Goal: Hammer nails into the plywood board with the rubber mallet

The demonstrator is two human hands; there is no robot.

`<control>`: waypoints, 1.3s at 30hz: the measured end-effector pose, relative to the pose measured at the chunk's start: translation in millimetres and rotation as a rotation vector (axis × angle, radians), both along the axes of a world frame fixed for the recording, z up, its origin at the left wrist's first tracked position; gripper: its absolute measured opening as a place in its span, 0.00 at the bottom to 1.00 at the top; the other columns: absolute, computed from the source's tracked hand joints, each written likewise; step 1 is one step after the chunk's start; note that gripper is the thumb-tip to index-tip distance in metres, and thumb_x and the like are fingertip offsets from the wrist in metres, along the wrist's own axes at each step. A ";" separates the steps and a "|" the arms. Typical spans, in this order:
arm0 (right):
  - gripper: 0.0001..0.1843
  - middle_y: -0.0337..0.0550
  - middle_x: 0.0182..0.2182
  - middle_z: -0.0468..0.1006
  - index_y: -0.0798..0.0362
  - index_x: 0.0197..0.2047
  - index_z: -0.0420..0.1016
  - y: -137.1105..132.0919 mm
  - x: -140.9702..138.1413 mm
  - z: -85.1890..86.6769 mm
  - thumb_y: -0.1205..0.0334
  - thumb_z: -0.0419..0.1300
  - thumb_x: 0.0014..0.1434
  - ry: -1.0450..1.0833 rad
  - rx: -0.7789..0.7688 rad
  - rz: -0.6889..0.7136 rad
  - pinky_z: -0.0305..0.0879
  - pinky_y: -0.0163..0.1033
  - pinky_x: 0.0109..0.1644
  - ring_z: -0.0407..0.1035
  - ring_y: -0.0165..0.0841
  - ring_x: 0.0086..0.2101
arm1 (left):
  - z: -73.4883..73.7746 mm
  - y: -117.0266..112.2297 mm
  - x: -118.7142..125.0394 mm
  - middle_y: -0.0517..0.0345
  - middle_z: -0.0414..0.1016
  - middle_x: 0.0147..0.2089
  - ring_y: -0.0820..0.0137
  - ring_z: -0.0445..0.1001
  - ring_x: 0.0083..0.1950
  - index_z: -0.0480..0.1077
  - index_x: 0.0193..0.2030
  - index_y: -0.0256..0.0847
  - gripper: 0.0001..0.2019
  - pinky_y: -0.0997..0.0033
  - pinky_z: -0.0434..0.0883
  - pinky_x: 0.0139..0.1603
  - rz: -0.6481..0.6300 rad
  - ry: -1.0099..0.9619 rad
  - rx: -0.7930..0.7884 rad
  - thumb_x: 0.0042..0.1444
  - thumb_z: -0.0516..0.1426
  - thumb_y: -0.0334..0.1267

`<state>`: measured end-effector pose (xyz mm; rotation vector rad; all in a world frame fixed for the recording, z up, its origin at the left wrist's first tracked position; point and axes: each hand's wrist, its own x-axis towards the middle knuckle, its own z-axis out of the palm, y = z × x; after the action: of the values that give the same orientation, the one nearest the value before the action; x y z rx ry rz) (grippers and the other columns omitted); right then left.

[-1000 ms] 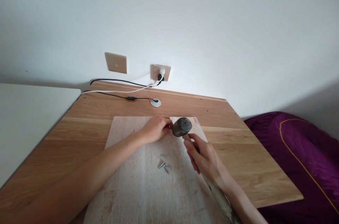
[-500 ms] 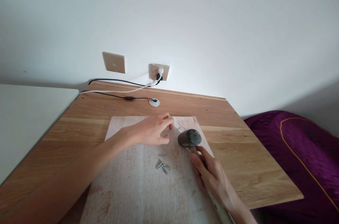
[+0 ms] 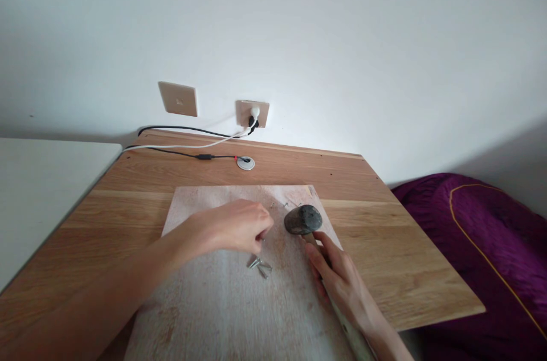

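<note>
My left hand (image 3: 243,227) is closed in a pinch over the whitish wooden board (image 3: 205,304), and a silver nail (image 3: 262,240) shows at its fingertips. Just below those fingers lies a small pile of silver nails (image 3: 260,266). My right hand (image 3: 337,275) is wrapped round the wooden handle (image 3: 348,329) of a mallet with a dark head (image 3: 302,220). The mallet head is over the right part of the board, apart from my left hand. Near the board's far edge are a few more nails (image 3: 286,205), seemingly standing in the wood.
The board lies on a wooden table (image 3: 397,253) against a white wall. Black and white cables (image 3: 183,147) run along the table's back to a wall socket (image 3: 253,114). A white surface (image 3: 51,190) borders the left, purple fabric (image 3: 431,224) the right.
My left hand has come down and nearer from the board's far part, its fingers closing at the nail that lay just above the pile. My right hand still holds the mallet in nearly the same place.
</note>
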<state>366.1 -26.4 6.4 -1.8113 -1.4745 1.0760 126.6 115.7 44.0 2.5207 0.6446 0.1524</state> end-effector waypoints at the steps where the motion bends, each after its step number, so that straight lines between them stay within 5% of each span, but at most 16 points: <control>1: 0.29 0.30 0.21 0.69 0.51 0.59 0.69 0.1 0.1 -0.3 0.35 0.50 0.73 0.008 0.003 -0.001 0.61 0.34 0.21 0.66 0.31 0.17 | -0.4 7.1 -3.4 0.64 0.74 0.26 0.71 0.70 0.26 0.71 0.25 0.42 0.11 0.70 0.59 0.28 0.025 -0.023 -0.028 0.46 0.64 0.22; 8: 0.30 0.30 0.19 0.69 0.53 0.59 0.70 0.7 0.5 -0.9 0.35 0.51 0.73 0.013 0.002 -0.009 0.60 0.34 0.21 0.65 0.31 0.17 | -16.9 51.6 -19.5 0.59 0.83 0.35 0.70 0.79 0.36 0.79 0.45 0.38 0.11 0.73 0.70 0.39 0.189 -0.255 -0.237 0.57 0.61 0.26; 15: 0.29 0.30 0.20 0.68 0.52 0.59 0.69 0.2 0.4 -0.4 0.36 0.51 0.74 0.016 0.000 -0.011 0.60 0.33 0.20 0.64 0.30 0.17 | -23.0 55.4 -17.4 0.61 0.81 0.34 0.71 0.77 0.36 0.78 0.36 0.38 0.01 0.73 0.69 0.40 0.227 -0.317 -0.214 0.58 0.65 0.30; 23: 0.29 0.30 0.20 0.68 0.53 0.59 0.70 -0.7 2.4 -3.2 0.36 0.51 0.73 0.029 0.006 -0.008 0.59 0.32 0.20 0.64 0.29 0.17 | -30.5 52.4 -13.5 0.58 0.83 0.38 0.70 0.78 0.37 0.80 0.47 0.39 0.09 0.72 0.69 0.42 0.214 -0.322 -0.229 0.60 0.63 0.30; 28: 0.30 0.29 0.20 0.68 0.53 0.59 0.69 0.0 2.2 -4.3 0.35 0.51 0.73 0.036 0.003 -0.012 0.60 0.33 0.20 0.64 0.29 0.16 | -31.9 52.4 -13.2 0.60 0.81 0.34 0.71 0.76 0.34 0.78 0.37 0.39 0.02 0.72 0.68 0.40 0.188 -0.322 -0.219 0.58 0.63 0.30; 39: 0.29 0.29 0.20 0.68 0.53 0.58 0.69 1.1 1.7 -3.1 0.35 0.51 0.73 0.035 0.006 -0.010 0.60 0.33 0.20 0.64 0.29 0.17 | -35.8 49.6 -10.1 0.63 0.75 0.29 0.72 0.71 0.31 0.76 0.34 0.39 0.03 0.72 0.65 0.38 0.242 -0.333 -0.225 0.56 0.65 0.31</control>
<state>367.9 -25.3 3.3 -1.7851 -1.4445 1.0923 116.5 165.2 8.2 2.1309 0.7771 0.5422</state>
